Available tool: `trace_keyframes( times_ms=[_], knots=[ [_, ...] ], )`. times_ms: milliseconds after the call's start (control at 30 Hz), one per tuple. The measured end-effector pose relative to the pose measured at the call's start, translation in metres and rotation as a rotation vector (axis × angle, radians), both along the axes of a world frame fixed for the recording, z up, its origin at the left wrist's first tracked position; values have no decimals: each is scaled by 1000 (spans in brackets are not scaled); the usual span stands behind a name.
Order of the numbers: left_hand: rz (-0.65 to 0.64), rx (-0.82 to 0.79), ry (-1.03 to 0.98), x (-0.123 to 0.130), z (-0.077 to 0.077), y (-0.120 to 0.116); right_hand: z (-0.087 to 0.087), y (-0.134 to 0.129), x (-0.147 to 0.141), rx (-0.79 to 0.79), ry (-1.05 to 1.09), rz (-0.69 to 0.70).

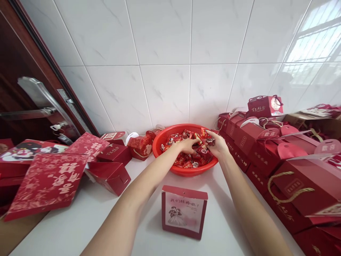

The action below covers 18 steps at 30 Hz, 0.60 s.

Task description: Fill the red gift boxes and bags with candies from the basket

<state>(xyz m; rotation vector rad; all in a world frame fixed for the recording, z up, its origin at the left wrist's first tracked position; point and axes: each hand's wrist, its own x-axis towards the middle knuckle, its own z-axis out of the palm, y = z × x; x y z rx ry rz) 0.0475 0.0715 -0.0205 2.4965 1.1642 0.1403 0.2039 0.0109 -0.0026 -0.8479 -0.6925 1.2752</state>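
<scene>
A red plastic basket [193, 173] holds many small red wrapped packets [183, 160]. Over the middle of the basket, my left hand [187, 145] reaches among the packets, its fingers closed around something that is mostly hidden. At the basket's right side my right hand [217, 144] holds one or more red packets [210, 139] between thumb and fingers. Between my forearms, nearer to me, a small red box [183, 212] with a printed couple on its pale front stands upright on the white table [147, 227].
Red gift boxes [282, 185] with rope handles are stacked along the right. More red boxes [114, 153] and flat-topped cartons [50, 177] lie at the left, near a door handle [50, 103]. A tiled wall [165, 89] rises behind the basket.
</scene>
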Motion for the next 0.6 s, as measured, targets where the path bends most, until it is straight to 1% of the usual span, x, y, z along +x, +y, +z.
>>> trace_keyframes(
  times_ms=[100,200,300,367,467,533,600],
  knots=[
    [14,-20,28,2,2,-3,1,-2,-1,-50,74,4],
    [35,-11,5,1,8,-7,4,-5,-3,-69,105,-11],
    [130,30,-99,-7,19,-11,8,-8,-4,-91,122,-17],
    [225,73,-265,-16,26,-15,10,-9,-4,-103,122,-18],
    [327,77,-640,-30,34,-29,12,-9,-4,-138,124,2],
    [376,-8,-904,-38,35,-43,15,-11,-5,-169,129,59],
    [436,-151,-1125,-44,36,-60,18,-15,-9,-172,120,138]
  ],
)
